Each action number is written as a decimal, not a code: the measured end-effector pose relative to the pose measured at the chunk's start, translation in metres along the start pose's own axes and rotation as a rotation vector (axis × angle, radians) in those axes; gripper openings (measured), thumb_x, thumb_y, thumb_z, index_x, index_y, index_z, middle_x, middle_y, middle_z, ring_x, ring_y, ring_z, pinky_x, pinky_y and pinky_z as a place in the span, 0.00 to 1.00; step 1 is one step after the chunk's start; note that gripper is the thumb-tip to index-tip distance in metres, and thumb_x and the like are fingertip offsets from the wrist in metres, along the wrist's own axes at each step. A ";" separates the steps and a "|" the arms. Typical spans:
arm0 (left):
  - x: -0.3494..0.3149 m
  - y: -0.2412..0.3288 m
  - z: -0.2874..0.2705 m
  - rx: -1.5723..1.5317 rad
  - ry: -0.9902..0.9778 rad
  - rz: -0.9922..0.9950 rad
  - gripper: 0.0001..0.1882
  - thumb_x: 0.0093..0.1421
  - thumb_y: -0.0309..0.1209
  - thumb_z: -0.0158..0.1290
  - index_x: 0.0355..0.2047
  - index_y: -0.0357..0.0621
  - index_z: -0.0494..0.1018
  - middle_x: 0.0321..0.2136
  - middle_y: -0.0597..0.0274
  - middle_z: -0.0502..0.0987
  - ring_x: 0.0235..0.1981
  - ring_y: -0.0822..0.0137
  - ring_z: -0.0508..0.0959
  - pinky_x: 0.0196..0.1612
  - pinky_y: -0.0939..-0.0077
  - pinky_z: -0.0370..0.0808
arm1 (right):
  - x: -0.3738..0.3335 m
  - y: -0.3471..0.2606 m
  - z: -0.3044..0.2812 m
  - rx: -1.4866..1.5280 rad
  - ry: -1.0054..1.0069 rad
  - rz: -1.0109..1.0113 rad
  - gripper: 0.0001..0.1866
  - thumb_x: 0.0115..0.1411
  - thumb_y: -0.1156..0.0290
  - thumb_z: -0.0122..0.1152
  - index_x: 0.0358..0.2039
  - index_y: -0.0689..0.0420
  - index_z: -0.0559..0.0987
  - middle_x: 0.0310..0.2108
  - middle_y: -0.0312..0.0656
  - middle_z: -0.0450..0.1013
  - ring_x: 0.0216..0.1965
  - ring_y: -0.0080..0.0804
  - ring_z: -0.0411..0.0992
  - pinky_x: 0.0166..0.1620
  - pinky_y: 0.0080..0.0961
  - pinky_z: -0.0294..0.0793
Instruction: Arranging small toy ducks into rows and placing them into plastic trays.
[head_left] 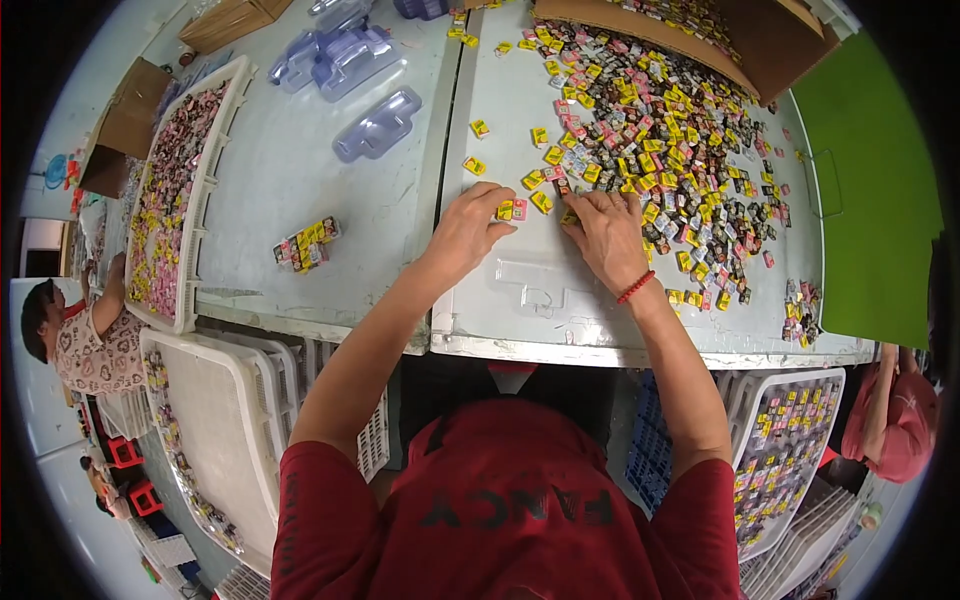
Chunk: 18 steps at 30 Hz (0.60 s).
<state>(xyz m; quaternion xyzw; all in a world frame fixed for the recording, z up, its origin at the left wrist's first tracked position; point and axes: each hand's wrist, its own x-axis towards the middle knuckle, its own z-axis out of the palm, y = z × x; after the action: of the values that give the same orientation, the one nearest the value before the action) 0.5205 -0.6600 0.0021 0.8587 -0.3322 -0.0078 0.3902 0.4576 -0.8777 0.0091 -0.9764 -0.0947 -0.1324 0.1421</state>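
Observation:
My left hand (465,235) is curled on the table, thumb and forefinger closed around a small yellow box (505,210) and a pink one (520,209) set side by side. At the near left edge of a heap of tiny printed boxes (690,140), my right hand (608,238) has its fingers drawn together, with a red cord bracelet on the wrist. What those fingers grip is mostly hidden. Just below the hands lies a clear plastic blister shell (530,287). A few loose yellow boxes (541,202) lie between the hands.
A filled clear pack (308,244) rests at left, with empty blister shells (378,124) beyond. A white crate (240,90) of mixed boxes borders the left side; a cardboard box (790,50) stands behind the heap. Crates flank me below the table edge. Other people sit left and right.

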 end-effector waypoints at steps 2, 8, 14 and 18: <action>0.003 0.005 0.001 -0.015 0.000 -0.056 0.20 0.49 0.26 0.62 0.44 0.35 0.73 0.40 0.49 0.75 0.38 0.51 0.77 0.41 0.63 0.73 | 0.004 -0.002 0.000 -0.024 -0.016 -0.021 0.19 0.52 0.68 0.65 0.46 0.51 0.77 0.40 0.39 0.74 0.43 0.38 0.70 0.53 0.42 0.60; 0.008 0.006 0.002 -0.009 -0.016 -0.085 0.23 0.46 0.27 0.65 0.44 0.35 0.73 0.39 0.49 0.73 0.40 0.48 0.75 0.42 0.61 0.73 | 0.002 -0.014 -0.002 -0.036 -0.050 -0.066 0.17 0.53 0.67 0.64 0.45 0.49 0.77 0.40 0.37 0.74 0.44 0.37 0.70 0.55 0.47 0.59; 0.015 0.010 0.016 0.155 0.014 -0.019 0.26 0.44 0.31 0.67 0.44 0.37 0.74 0.39 0.55 0.71 0.41 0.53 0.74 0.44 0.62 0.74 | 0.018 0.009 -0.009 -0.044 -0.066 0.019 0.15 0.53 0.66 0.64 0.43 0.50 0.78 0.39 0.37 0.74 0.45 0.37 0.70 0.56 0.47 0.58; 0.020 0.009 0.025 0.156 0.038 -0.014 0.24 0.43 0.32 0.68 0.42 0.38 0.76 0.38 0.56 0.71 0.42 0.55 0.73 0.44 0.63 0.74 | 0.033 0.017 -0.005 -0.095 -0.061 -0.021 0.15 0.54 0.65 0.64 0.43 0.49 0.78 0.39 0.37 0.74 0.45 0.36 0.69 0.56 0.47 0.58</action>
<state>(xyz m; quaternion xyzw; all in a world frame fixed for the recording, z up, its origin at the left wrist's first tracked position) 0.5246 -0.6925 -0.0040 0.8888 -0.3185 0.0316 0.3281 0.4909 -0.8902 0.0191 -0.9845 -0.1030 -0.1087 0.0911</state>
